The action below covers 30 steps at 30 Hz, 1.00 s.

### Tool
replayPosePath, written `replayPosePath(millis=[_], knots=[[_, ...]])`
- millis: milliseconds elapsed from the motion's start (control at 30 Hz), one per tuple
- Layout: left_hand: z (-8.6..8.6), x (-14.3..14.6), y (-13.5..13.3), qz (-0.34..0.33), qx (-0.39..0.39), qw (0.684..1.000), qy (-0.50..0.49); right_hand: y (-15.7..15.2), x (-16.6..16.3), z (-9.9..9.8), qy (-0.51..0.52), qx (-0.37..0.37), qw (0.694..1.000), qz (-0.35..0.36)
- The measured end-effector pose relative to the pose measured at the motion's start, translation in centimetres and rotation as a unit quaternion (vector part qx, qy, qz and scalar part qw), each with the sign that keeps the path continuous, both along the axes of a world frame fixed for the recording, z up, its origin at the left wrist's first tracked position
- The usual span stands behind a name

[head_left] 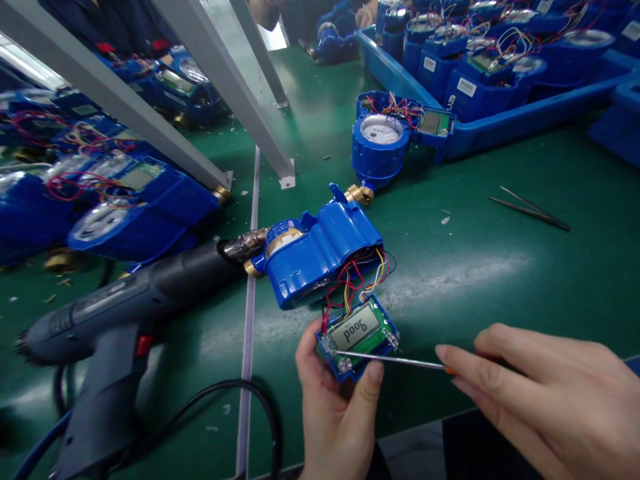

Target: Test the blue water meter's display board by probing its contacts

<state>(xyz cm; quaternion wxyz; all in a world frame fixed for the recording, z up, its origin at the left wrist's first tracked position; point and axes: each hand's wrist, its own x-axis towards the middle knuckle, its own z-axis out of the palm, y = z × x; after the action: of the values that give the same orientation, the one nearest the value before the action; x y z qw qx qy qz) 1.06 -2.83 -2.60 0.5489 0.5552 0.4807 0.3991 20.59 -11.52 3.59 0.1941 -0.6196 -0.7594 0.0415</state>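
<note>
My left hand (335, 407) grips a small blue display module (358, 339) with an LCD and green circuit board. Coloured wires (356, 279) run from it to a blue water meter body (316, 252) lying on the green mat. My right hand (545, 400) holds a thin screwdriver (390, 360); its tip rests at the module's left corner, across the lower edge of the board.
A dark heat gun (115, 320) lies at left, nozzle touching the meter, its cord (235, 393) looping near the front edge. Another meter (383, 143) sits behind. Tweezers (530, 208) lie at right. A blue tray (500, 113) holds several meters; more fill the left.
</note>
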Motion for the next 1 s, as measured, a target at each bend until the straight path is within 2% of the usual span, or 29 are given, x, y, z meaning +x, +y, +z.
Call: replayPosePath(millis=[333, 400, 600, 700, 867, 1000], knots=[[-0.6, -0.5, -0.1, -0.013, 0.022, 1.0, 0.015, -0.2, -1.5, -1.1, 0.045, -0.035, 0.998, -0.001], [-0.7, -0.6, -0.1, -0.011, 0.008, 1.0, 0.001, -0.4, -2.1, -1.8, 0.042, -0.048, 0.998, -0.003], [-0.4, -0.4, -0.1, -0.018, -0.049, 0.998, -0.041, -1.1, -3.1, -3.4, -0.014, -0.027, 0.999, 0.014], [-0.4, -0.3, 0.0, -0.017, -0.063, 0.997, -0.044, -1.1, -3.2, -3.1, -0.032, -0.044, 0.998, 0.025], [-0.6, -0.3, 0.0, -0.015, -0.075, 0.996, -0.049, -1.1, -3.2, -2.4, -0.057, -0.007, 0.998, 0.006], [-0.5, -0.2, 0.1, -0.007, -0.063, 0.997, -0.033, -1.1, -3.2, -2.1, -0.072, -0.006, 0.997, 0.005]])
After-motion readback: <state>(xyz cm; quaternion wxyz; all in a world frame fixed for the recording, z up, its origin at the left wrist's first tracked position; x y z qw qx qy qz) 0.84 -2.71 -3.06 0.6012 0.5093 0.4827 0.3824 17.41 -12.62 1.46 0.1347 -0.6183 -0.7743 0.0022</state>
